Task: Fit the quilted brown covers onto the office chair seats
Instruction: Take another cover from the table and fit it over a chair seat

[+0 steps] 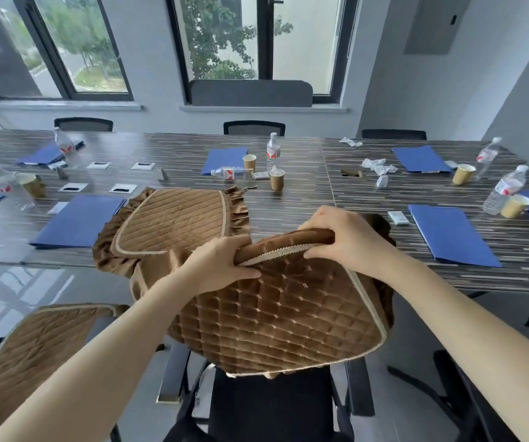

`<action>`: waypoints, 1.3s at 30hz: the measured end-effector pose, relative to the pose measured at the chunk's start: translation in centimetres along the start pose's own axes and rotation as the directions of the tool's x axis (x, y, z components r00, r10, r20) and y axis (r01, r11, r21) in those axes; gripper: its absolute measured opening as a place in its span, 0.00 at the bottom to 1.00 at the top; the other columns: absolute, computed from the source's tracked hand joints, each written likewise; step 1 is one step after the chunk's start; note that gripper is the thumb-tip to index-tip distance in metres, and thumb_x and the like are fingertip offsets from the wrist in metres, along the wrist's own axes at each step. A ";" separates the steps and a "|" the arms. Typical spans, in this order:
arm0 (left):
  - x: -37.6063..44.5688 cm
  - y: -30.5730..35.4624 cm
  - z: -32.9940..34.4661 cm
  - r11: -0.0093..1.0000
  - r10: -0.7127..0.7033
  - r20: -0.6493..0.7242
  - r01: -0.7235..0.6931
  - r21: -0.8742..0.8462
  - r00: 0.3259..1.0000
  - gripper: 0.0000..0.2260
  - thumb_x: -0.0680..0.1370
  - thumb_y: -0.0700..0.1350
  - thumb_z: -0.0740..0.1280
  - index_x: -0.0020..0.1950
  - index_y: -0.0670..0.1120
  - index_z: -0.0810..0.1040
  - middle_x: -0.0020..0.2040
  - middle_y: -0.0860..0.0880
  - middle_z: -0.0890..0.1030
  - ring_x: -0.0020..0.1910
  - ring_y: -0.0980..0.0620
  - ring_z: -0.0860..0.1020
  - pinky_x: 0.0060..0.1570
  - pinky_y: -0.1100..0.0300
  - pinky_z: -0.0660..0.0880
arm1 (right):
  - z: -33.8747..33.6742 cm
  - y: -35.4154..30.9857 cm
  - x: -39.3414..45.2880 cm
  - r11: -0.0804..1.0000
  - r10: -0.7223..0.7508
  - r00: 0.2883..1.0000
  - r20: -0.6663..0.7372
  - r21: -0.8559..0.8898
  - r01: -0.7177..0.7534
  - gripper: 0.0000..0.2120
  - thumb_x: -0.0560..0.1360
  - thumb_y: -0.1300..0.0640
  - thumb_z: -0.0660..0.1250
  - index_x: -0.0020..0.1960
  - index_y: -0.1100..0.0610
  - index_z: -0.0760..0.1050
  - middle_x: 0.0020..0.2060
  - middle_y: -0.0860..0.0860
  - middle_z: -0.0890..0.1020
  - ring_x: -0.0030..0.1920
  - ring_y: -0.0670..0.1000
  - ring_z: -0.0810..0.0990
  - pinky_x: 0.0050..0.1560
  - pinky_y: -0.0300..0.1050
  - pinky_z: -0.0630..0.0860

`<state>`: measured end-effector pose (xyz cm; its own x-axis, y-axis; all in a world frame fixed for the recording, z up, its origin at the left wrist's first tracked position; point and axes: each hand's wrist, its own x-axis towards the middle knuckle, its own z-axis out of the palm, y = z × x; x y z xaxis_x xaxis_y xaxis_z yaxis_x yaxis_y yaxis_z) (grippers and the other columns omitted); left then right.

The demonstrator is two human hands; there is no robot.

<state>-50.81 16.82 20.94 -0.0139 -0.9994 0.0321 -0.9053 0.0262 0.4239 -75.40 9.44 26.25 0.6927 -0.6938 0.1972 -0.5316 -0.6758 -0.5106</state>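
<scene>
You are gripping the cover [276,317] by its far hem with left hand [221,263] and right hand [346,237], so be stretching it evenly over the chair [272,406].

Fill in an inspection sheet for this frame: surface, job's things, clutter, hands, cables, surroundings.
Surface: long striped conference table with cable ports.
Job's things: diamond-quilted brown cover held above a black office chair; a second cover lies on the table edge; a third cover sits on the chair at lower left.
Clutter: blue folders, water bottles, paper cups, crumpled tissues.
Hands: left hand and right hand both grip the held cover's folded top edge.
Cables: nothing seen.
Surroundings: windows with trees outside, grey walls, more chairs across the table.
</scene>
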 end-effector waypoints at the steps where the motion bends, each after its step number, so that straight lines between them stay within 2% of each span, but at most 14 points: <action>1: -0.1 -0.2 0.0 0.996 -0.010 -0.009 0.009 -0.084 1.000 0.15 0.70 0.56 0.74 0.52 0.55 0.76 0.42 0.56 0.80 0.43 0.53 0.78 0.46 0.53 0.75 | 0.1 0.1 0.6 0.998 -0.006 0.998 -0.060 -0.064 0.002 0.16 0.68 0.52 0.77 0.55 0.48 0.80 0.46 0.44 0.79 0.49 0.46 0.77 0.55 0.47 0.73; 5: -0.8 -1.3 0.2 0.950 -0.053 -0.039 0.038 -0.309 0.998 0.10 0.70 0.49 0.76 0.43 0.61 0.76 0.31 0.60 0.76 0.32 0.62 0.72 0.37 0.61 0.67 | 1.1 0.6 1.8 0.994 -0.002 0.986 -0.164 -0.108 -0.016 0.20 0.70 0.50 0.75 0.60 0.50 0.77 0.53 0.47 0.81 0.55 0.49 0.77 0.58 0.49 0.74; 8: -1.4 -3.3 0.2 0.890 -0.151 -0.057 0.110 -0.442 0.987 0.07 0.68 0.47 0.78 0.37 0.55 0.81 0.30 0.58 0.74 0.29 0.58 0.70 0.36 0.58 0.67 | 1.7 1.8 1.9 0.995 0.033 0.969 -0.247 -0.086 -0.056 0.22 0.73 0.55 0.72 0.65 0.53 0.75 0.60 0.50 0.79 0.60 0.51 0.77 0.62 0.45 0.71; 12: -2.8 -5.4 -1.4 0.801 -0.227 -0.090 0.133 -0.584 0.970 0.06 0.67 0.43 0.79 0.39 0.47 0.84 0.34 0.50 0.81 0.33 0.55 0.76 0.39 0.58 0.72 | 3.2 5.3 0.5 0.943 0.312 0.911 -0.269 0.203 -0.263 0.23 0.74 0.54 0.72 0.67 0.56 0.73 0.60 0.50 0.79 0.61 0.48 0.77 0.62 0.43 0.72; 16: -4.5 -6.5 -3.4 0.554 -0.307 -0.101 0.091 -0.828 0.946 0.20 0.57 0.53 0.83 0.43 0.43 0.85 0.42 0.42 0.86 0.40 0.45 0.85 0.42 0.54 0.81 | 6.7 9.2 -2.4 0.735 0.601 0.799 -0.023 0.409 -0.541 0.28 0.74 0.49 0.71 0.69 0.58 0.69 0.62 0.52 0.77 0.61 0.53 0.76 0.58 0.45 0.72; 19: -5.3 -7.4 -4.8 0.389 -0.320 -0.125 0.010 -0.921 0.939 0.26 0.53 0.54 0.84 0.45 0.43 0.85 0.44 0.40 0.86 0.41 0.44 0.85 0.42 0.54 0.82 | 8.8 11.2 -4.0 0.593 0.679 0.724 0.121 0.491 -0.638 0.36 0.69 0.38 0.71 0.70 0.55 0.67 0.64 0.50 0.76 0.64 0.51 0.74 0.63 0.46 0.70; 23: -5.3 -8.3 -6.4 0.247 -0.357 -0.190 -0.104 -0.963 0.915 0.16 0.65 0.46 0.77 0.49 0.42 0.81 0.41 0.44 0.86 0.39 0.49 0.85 0.39 0.57 0.82 | 9.7 12.6 -4.8 0.332 0.739 0.627 0.247 0.676 -0.657 0.55 0.57 0.30 0.74 0.76 0.50 0.58 0.64 0.49 0.73 0.63 0.54 0.74 0.64 0.53 0.71; 25: -5.3 -8.6 -6.9 0.217 -0.384 -0.196 -0.118 -0.969 0.902 0.08 0.75 0.41 0.67 0.53 0.41 0.79 0.42 0.46 0.87 0.40 0.51 0.85 0.40 0.58 0.82 | 9.3 13.1 -4.6 0.233 0.705 0.653 0.277 0.780 -0.582 0.59 0.47 0.31 0.78 0.73 0.52 0.64 0.62 0.50 0.78 0.60 0.55 0.78 0.60 0.52 0.74; 26: -5.3 -8.9 -7.1 0.215 -0.391 -0.193 -0.115 -0.970 0.900 0.09 0.76 0.41 0.64 0.55 0.41 0.78 0.43 0.47 0.87 0.42 0.51 0.85 0.41 0.57 0.82 | 8.8 13.2 -4.5 0.198 0.670 0.685 0.284 0.822 -0.534 0.57 0.47 0.34 0.81 0.71 0.52 0.67 0.60 0.52 0.80 0.59 0.57 0.79 0.58 0.52 0.75; 28: -5.3 -9.5 -7.2 0.231 -0.410 -0.194 -0.104 -0.967 0.891 0.19 0.72 0.47 0.72 0.58 0.39 0.78 0.45 0.46 0.87 0.44 0.49 0.85 0.43 0.57 0.82 | 7.7 13.0 -4.3 0.157 0.601 0.748 0.283 0.876 -0.457 0.46 0.57 0.49 0.83 0.71 0.48 0.67 0.60 0.55 0.81 0.57 0.61 0.81 0.56 0.57 0.77; 30: -5.2 -9.9 -6.8 0.274 -0.434 -0.166 -0.046 -0.961 0.886 0.32 0.59 0.54 0.81 0.58 0.40 0.79 0.47 0.45 0.86 0.45 0.48 0.85 0.42 0.57 0.82 | 7.1 13.1 -4.0 0.190 0.569 0.772 0.284 0.868 -0.459 0.35 0.69 0.65 0.74 0.70 0.45 0.66 0.59 0.56 0.82 0.58 0.61 0.81 0.55 0.61 0.77; 32: -4.9 -10.4 -5.8 0.296 -0.452 -0.126 0.016 -0.955 0.883 0.34 0.55 0.54 0.83 0.57 0.43 0.79 0.48 0.45 0.86 0.46 0.48 0.85 0.41 0.58 0.81 | 7.3 13.4 -3.8 0.221 0.584 0.747 0.318 0.823 -0.523 0.31 0.71 0.74 0.67 0.67 0.49 0.68 0.60 0.57 0.81 0.58 0.61 0.80 0.54 0.62 0.77; 36: -4.2 -12.7 -1.8 0.278 -0.498 -0.003 0.156 -0.948 0.867 0.24 0.68 0.36 0.75 0.63 0.46 0.76 0.54 0.42 0.84 0.52 0.41 0.83 0.49 0.49 0.81 | 9.6 14.7 -4.4 0.205 0.707 0.637 0.308 0.773 -0.600 0.27 0.71 0.78 0.66 0.65 0.58 0.71 0.60 0.58 0.80 0.57 0.63 0.80 0.55 0.65 0.77; 39: -3.9 -13.8 2.2 0.333 -0.610 0.038 0.300 -0.894 0.791 0.22 0.72 0.33 0.71 0.64 0.46 0.74 0.55 0.43 0.82 0.51 0.43 0.82 0.57 0.44 0.77 | 11.7 14.6 -5.5 0.228 0.805 0.549 0.226 0.735 -0.638 0.23 0.71 0.77 0.67 0.62 0.60 0.72 0.56 0.57 0.80 0.54 0.61 0.80 0.51 0.58 0.79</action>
<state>-39.22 20.34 12.93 0.5257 -0.8076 -0.2674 0.0738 -0.2699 0.9601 -81.31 6.29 7.91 0.0626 -0.8683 -0.4922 -0.2047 0.4715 -0.8578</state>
